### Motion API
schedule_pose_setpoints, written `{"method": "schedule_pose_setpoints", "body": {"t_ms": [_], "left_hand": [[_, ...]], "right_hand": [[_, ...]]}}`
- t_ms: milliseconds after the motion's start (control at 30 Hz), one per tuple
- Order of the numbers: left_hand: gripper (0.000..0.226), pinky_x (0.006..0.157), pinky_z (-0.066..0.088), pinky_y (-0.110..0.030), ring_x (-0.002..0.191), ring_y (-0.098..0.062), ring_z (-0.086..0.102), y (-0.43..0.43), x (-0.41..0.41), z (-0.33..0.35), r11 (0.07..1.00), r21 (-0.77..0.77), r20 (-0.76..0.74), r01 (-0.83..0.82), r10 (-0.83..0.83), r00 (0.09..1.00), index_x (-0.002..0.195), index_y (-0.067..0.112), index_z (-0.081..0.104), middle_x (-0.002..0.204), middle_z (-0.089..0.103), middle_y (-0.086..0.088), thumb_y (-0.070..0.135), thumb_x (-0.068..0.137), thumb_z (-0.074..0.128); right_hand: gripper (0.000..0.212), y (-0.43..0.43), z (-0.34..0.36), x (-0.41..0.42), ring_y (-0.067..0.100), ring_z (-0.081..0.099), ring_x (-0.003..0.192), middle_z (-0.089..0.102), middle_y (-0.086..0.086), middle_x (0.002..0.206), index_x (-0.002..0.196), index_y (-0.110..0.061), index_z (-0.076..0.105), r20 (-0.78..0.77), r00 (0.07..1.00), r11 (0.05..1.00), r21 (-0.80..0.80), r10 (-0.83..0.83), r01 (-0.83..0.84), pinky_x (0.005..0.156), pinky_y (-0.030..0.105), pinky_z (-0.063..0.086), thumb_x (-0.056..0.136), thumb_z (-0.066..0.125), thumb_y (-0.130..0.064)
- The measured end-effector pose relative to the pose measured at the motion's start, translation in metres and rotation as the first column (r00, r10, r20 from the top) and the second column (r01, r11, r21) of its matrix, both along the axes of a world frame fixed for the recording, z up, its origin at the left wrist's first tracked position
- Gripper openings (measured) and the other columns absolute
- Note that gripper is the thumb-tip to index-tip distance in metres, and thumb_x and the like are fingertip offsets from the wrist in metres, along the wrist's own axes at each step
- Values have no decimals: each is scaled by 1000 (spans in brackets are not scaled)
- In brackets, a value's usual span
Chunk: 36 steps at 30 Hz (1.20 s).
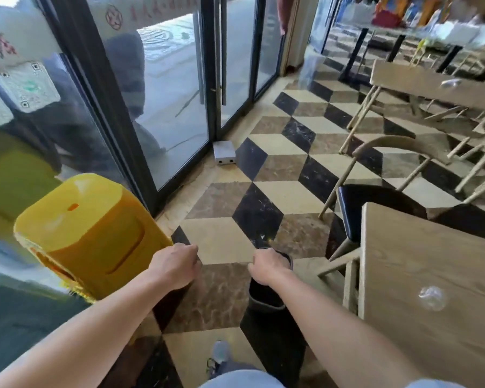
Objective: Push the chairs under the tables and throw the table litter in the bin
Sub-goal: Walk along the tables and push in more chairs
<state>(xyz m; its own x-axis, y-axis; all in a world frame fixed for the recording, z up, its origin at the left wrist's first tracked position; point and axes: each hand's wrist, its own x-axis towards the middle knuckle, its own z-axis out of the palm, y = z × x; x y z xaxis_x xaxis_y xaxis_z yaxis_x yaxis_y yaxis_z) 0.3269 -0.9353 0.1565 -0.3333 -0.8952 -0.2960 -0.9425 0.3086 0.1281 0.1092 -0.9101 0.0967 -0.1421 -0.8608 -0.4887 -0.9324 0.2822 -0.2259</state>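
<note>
A yellow bin (90,236) with a swing lid stands at the left against the glass wall. My left hand (175,264) is a closed fist just right of the bin, with nothing visible in it. My right hand (268,266) is closed over the top of a black object (266,298) that stands on the floor; I cannot tell what it is. A wooden table (431,247) is at the right with a clear crumpled piece of litter (431,298) on it. A wooden chair with a black seat (375,194) stands partly out from that table's far end.
Glass doors (179,93) run along the left, with a small grey box (224,153) on the floor at their foot. A second table (420,85) farther right carries another clear scrap (450,83), with chair legs beneath it. Checkered floor (263,169) lies between.
</note>
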Motion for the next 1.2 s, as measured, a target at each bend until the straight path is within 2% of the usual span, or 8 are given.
{"method": "schedule_pose_setpoints", "body": {"t_ms": [167,400,567,667,767,900,1100,1200], "left_hand": [[17,48,36,-26,72,-16,57,-93,-5,-4,997,44,35,-60,58,998,87,21,54,87,62,0,33,98,47],[19,48,40,-28,65,-14,55,-217,-30,-34,995,48,16,83,-84,996,80,21,51,82,61,0,29,96,48],[17,43,29,-20,63,-8,50,-323,-63,-38,975,12,-44,224,-223,974,104,19,60,90,57,4,30,99,48],[16,43,34,-20,65,-9,53,-396,-81,-32,954,-22,-57,299,-300,952,102,20,62,89,59,4,29,99,49],[14,48,49,-25,69,-12,61,-465,-99,-30,935,-45,-71,353,-355,932,98,22,63,91,66,2,29,96,52],[21,50,43,-26,81,-19,62,-531,-134,-31,904,-7,-5,427,-427,904,111,20,61,104,67,-4,30,97,48],[20,71,54,-36,89,-24,61,-605,-224,-56,857,99,-41,506,-505,862,102,17,59,104,64,-5,28,93,45],[15,71,54,-39,88,-27,62,-642,-282,-62,832,104,-57,545,-542,838,95,16,55,105,65,-9,25,93,43]], "right_hand": [[26,-88,10,-4,35,62,98,64,14,113,111,-13,62,-9,1000,997,-76,-30,29,71,37,44,98,43,-26],[21,-174,-12,-22,34,61,93,63,13,111,107,-13,60,-22,991,990,-28,-136,135,72,37,46,98,44,-25],[29,-254,-1,-55,33,60,103,61,14,121,115,-12,61,-18,947,946,-63,-321,319,84,39,49,100,45,-31],[33,-299,20,-75,30,60,106,61,11,122,123,-12,60,-73,917,917,-109,-393,384,80,35,47,102,45,-33],[30,-336,22,-90,25,61,93,65,8,112,114,-14,63,-62,860,857,-145,-507,494,81,40,55,101,47,-36],[29,-369,21,-105,25,62,95,66,8,111,113,-16,64,-93,825,829,-120,-557,546,78,37,53,99,49,-36],[33,-436,-5,-163,26,62,100,64,9,117,118,-15,64,-95,766,772,-65,-635,632,80,38,54,99,48,-37],[31,-477,-12,-211,29,63,98,65,11,115,117,-13,64,-82,753,758,-69,-653,649,75,37,51,100,48,-33]]}}
